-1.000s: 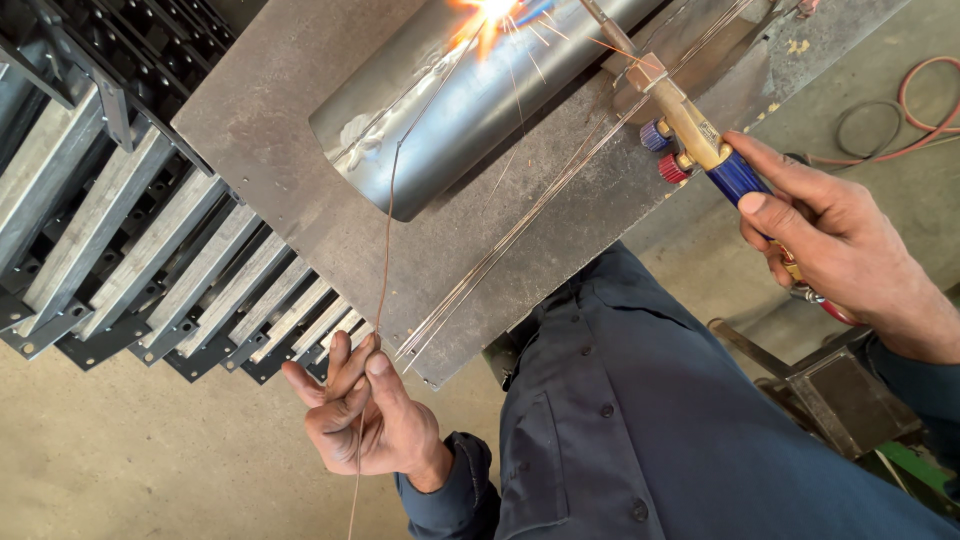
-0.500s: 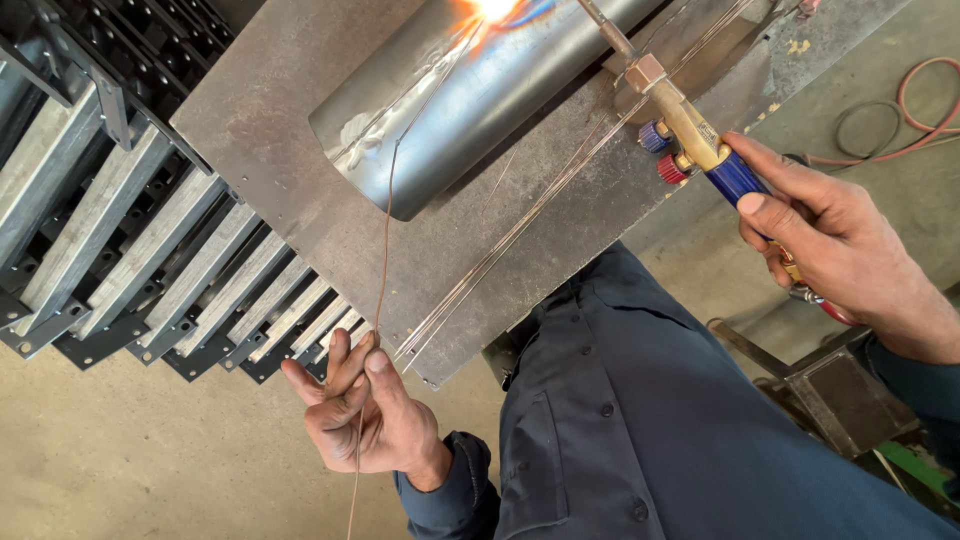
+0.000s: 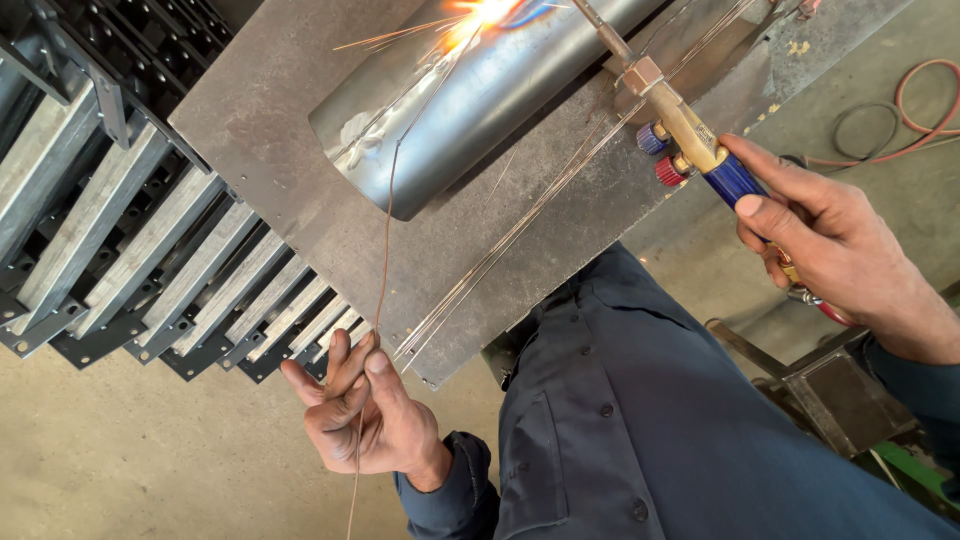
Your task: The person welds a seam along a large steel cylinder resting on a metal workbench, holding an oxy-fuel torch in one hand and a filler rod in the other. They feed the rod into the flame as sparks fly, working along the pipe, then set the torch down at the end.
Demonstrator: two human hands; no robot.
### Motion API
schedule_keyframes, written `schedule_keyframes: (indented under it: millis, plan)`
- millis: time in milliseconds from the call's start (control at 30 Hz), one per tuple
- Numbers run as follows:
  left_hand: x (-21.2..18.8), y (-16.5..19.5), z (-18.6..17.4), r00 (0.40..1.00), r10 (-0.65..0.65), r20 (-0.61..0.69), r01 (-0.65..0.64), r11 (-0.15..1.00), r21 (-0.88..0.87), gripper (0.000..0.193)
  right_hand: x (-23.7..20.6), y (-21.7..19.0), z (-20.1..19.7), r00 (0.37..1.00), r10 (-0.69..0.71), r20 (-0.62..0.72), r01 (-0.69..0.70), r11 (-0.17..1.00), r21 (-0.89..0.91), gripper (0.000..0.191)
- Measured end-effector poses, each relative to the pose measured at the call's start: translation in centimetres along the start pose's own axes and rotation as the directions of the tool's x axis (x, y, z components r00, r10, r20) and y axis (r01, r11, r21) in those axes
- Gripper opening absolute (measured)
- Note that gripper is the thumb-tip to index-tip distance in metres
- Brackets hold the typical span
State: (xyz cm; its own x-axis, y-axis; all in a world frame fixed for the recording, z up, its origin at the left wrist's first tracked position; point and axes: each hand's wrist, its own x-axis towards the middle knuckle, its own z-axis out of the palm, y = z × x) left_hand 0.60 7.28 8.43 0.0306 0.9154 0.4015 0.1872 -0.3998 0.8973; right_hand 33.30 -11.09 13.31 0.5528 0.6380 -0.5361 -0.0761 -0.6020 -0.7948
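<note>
Sparks and a bright orange flame (image 3: 485, 14) flare at the top of a shiny rolled sheet-metal cylinder (image 3: 470, 110) lying on a flat grey steel plate (image 3: 270, 130). The right hand (image 3: 830, 240) is wrapped around the blue handle of a brass gas torch (image 3: 690, 130), whose red and blue valve knobs sit just ahead of the thumb; its slim nozzle tube runs up toward the flame. The left hand (image 3: 365, 415) pinches a thin coppery filler rod (image 3: 382, 260) between thumb and fingers; the rod rises from below the hand, past the plate's edge, up over the cylinder to the glowing spot. Loose thin rods (image 3: 520, 235) lie in a bundle across the plate beside the cylinder. Galvanised metal bars in black brackets (image 3: 130, 260) are stacked at left. Red hose (image 3: 925, 105) coils on the concrete floor at right. Dark blue work clothing (image 3: 640, 420) fills the lower middle.
</note>
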Motion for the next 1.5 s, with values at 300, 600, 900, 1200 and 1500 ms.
schedule_keyframes:
  millis: [300, 600, 900, 1200, 1500]
  plan:
    - [0.17, -0.36, 0.61, 1.0, 0.002, 0.008, -0.002, 1.0, -0.006, 0.029, -0.06, 0.42, -0.01, 0.999, -0.036, 0.003, 0.036, 0.999, 0.013, 0.062]
    - [0.1, -0.29, 0.33, 1.0, 0.021, 0.013, -0.021, 1.0, 0.016, 0.028, -0.04, 0.38, -0.01, 1.0, -0.016, 0.009, 0.016, 1.0, 0.006, 0.061]
    - [0.22, -0.31, 0.53, 1.0, 0.021, 0.011, -0.021, 1.0, -0.013, 0.028, 0.09, 0.48, -0.1, 1.0, -0.02, 0.002, 0.02, 1.0, -0.011, 0.06]
    - [0.21, -0.31, 0.57, 1.0, 0.004, 0.005, -0.004, 1.0, -0.002, 0.029, 0.15, 0.07, 0.08, 1.0, -0.014, 0.004, 0.014, 0.999, -0.031, 0.06]
    - [0.24, -0.42, 0.49, 1.0, 0.003, 0.01, -0.003, 1.0, 0.01, 0.029, 0.33, 0.64, -0.11, 1.0, -0.023, 0.014, 0.023, 0.999, -0.043, 0.061]
